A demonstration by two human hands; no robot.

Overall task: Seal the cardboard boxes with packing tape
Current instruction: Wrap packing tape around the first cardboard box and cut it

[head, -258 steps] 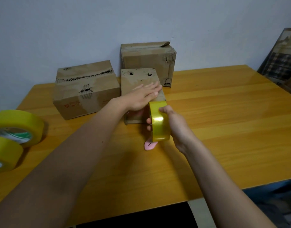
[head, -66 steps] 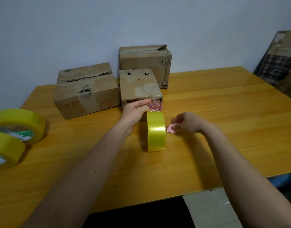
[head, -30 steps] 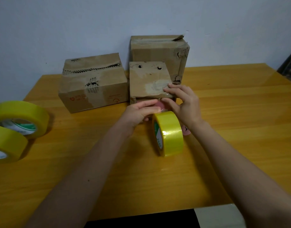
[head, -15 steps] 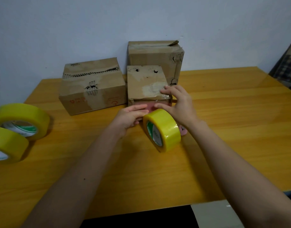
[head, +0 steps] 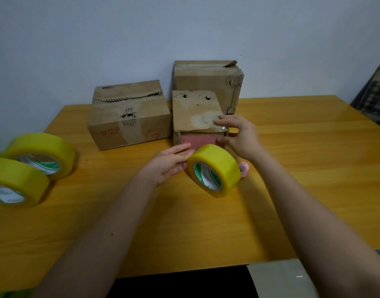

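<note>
Now, desk (head: 292,160): orange wood, carrying everything.
Boxes: a wide box (head: 128,117) and a tall box (head: 208,80) along the far edge; a small box (head: 195,110) just in front of the tall one, pink showing at its near end.
Spare rolls: two yellow tape rolls (head: 32,168) by the left edge, touching.
Tape roll (head: 214,168): on edge, tilted, just before the small box.
Left hand (head: 169,162): fingers straight, touching the roll's side.
Right hand (head: 238,136): fingers spread on clear tape at the small box's near top edge.
Pink cutter (head: 243,168): behind the roll, mostly hidden.
</note>
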